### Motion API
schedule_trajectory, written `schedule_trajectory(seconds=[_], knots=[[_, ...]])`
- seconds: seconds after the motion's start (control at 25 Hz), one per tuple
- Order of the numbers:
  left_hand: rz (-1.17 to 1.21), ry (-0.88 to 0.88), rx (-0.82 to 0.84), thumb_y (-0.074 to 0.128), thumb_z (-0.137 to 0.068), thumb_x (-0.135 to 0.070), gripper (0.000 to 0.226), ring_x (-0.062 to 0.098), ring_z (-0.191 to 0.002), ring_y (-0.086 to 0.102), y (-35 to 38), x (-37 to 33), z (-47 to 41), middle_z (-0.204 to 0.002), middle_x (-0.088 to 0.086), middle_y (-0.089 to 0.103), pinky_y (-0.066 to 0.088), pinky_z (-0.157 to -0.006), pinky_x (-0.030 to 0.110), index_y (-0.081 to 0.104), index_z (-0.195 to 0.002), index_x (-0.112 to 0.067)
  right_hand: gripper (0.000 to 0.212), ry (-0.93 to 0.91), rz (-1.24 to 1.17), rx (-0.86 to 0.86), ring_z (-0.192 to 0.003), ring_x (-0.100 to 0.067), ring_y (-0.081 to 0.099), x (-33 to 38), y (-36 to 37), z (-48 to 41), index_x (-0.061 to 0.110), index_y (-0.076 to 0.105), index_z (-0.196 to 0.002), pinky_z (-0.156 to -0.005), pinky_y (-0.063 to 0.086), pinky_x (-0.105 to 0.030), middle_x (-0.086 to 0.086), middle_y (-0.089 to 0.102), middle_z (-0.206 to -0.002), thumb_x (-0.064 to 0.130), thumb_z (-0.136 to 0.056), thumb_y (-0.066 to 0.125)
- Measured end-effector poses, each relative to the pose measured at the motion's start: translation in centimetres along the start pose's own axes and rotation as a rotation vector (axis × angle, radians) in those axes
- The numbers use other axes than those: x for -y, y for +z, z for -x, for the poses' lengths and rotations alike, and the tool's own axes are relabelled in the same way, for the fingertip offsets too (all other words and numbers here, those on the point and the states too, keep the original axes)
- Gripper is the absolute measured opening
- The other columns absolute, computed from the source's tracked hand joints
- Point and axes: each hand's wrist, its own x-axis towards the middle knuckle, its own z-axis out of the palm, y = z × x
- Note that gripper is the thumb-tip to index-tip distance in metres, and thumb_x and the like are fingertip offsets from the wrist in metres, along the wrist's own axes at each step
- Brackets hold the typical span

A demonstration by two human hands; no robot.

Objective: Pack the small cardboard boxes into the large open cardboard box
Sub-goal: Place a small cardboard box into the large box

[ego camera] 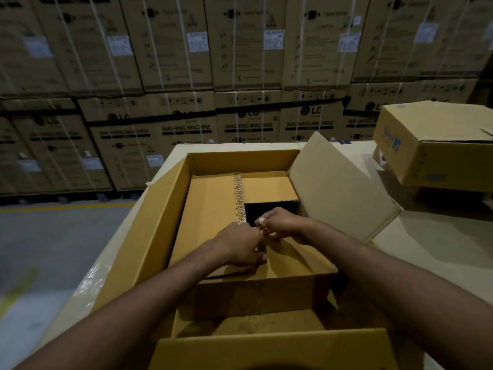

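Both left hand [240, 245] and right hand [281, 222] grip the small box [293, 260].

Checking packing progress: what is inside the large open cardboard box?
Small boxes: a long taped box at left, a far-right box, a dark gap, and a near box gripped by left hand and right hand. Anything beneath is covered.

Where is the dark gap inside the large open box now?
Head view: the dark gap lies in the right half of the large open box, between a small box and the right hand.
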Motion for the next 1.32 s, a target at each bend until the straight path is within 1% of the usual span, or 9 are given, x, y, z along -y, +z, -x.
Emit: schedule_trajectory(seconds=[0.28,0.48,0.64,0.76,0.84,0.96,1.08,1.2,1.32], knots=[[0.236,-0.104,-0.349,0.06,-0.095,-0.05,0.025,0.003,-0.086,0.062,-4.0,2.6,7.2,-0.1,-0.012,0.07,0.056,-0.071,0.03,0.075,-0.097,-0.031,0.026,-0.177,-0.373,-0.202,-0.108,-0.033,0.07,5.7,4.8,0.0,0.004,0.072,-0.112,-0.092,0.059,-0.047,-0.016,0.074,-0.112,0.013,-0.106,0.048],[0.215,-0.481,-0.61,0.064,-0.095,-0.034,0.014,0.009,-0.095,0.061,-8.2,7.7,13.7,-0.11,-0.011,0.064,0.057,-0.078,0.038,0.073,-0.106,-0.034,0.053,-0.495,-0.24,0.218,-0.132,-0.02,0.054,11.6,8.4,1.2,0.029,0.053,-0.147,-0.107,0.05,-0.043,0.002,0.055,-0.148,0.001,-0.102,0.045],[-0.036,-0.715,-0.509,0.061,-0.095,-0.019,0.029,0.019,-0.111,0.064,-7.1,10.5,16.4,-0.119,-0.004,0.07,0.055,-0.089,0.042,0.071,-0.12,-0.028,0.06,-0.498,-0.051,0.261,-0.145,-0.021,0.038,12.7,13.1,0.9,0.028,0.049,-0.151,-0.113,0.037,-0.04,0.0,0.041,-0.158,-0.004,-0.101,0.042],[-0.302,-0.683,-0.43,0.063,-0.094,-0.024,0.022,0.023,-0.13,0.051,-6.6,9.0,15.6,-0.123,0.002,0.069,0.035,-0.11,0.044,0.071,-0.114,-0.029,0.051,-0.486,-0.031,0.211,-0.143,-0.016,0.04,11.5,12.4,0.4,0.021,0.055,-0.145,-0.117,0.035,-0.04,0.0,0.047,-0.155,-0.002,-0.102,0.045],[-0.423,-0.616,-0.359,0.065,-0.094,-0.024,0.017,0.024,-0.118,0.058,-6.6,7.1,13.9,-0.11,0.005,0.068,0.038,-0.11,0.043,0.068,-0.11,-0.025,0.042,-0.435,0.026,0.108,-0.136,-0.014,0.048,9.8,10.8,-0.4,0.017,0.062,-0.138,-0.114,0.039,-0.037,-0.002,0.054,-0.149,0.001,-0.102,0.048],[-0.269,-0.471,-0.223,0.059,-0.097,-0.013,0.013,0.018,-0.089,0.061,-5.7,6.1,10.6,-0.097,0.0,0.06,0.055,-0.08,0.035,0.061,-0.107,-0.021,0.034,-0.315,0.333,-0.17,-0.122,-0.017,0.059,5.9,7.5,-2.6,0.017,0.065,-0.134,-0.103,0.048,-0.034,-0.003,0.063,-0.137,0.016,-0.104,0.05],[-0.075,-0.379,-0.057,0.06,-0.098,-0.021,0.016,0.012,-0.079,0.059,-4.3,7.8,6.5,-0.091,-0.003,0.061,0.052,-0.063,0.028,0.066,-0.112,-0.02,0.035,-0.156,0.544,-0.168,-0.11,-0.022,0.063,1.8,4.5,-4.1,0.017,0.064,-0.129,-0.1,0.051,-0.046,-0.003,0.066,-0.118,0.035,-0.108,0.043],[0.131,-0.375,0.062,0.055,-0.101,-0.031,0.03,0.015,-0.094,0.063,-3.0,9.2,3.5,-0.106,-0.002,0.065,0.053,-0.075,0.032,0.061,-0.13,-0.024,0.029,-0.096,0.56,-0.076,-0.105,-0.024,0.063,-0.1,2.9,-4.0,0.022,0.063,-0.109,-0.1,0.05,-0.048,-0.003,0.064,-0.106,0.039,-0.108,0.04],[0.202,-0.34,0.052,0.043,-0.106,-0.042,0.045,0.021,-0.114,0.06,-3.0,9.3,2.1,-0.129,0.002,0.062,0.052,-0.096,0.043,0.046,-0.149,-0.026,0.031,-0.21,0.588,-0.193,-0.108,-0.02,0.061,1.3,1.5,-2.9,0.022,0.066,-0.124,-0.097,0.05,-0.045,0.0,0.067,-0.116,0.038,-0.106,0.046]])
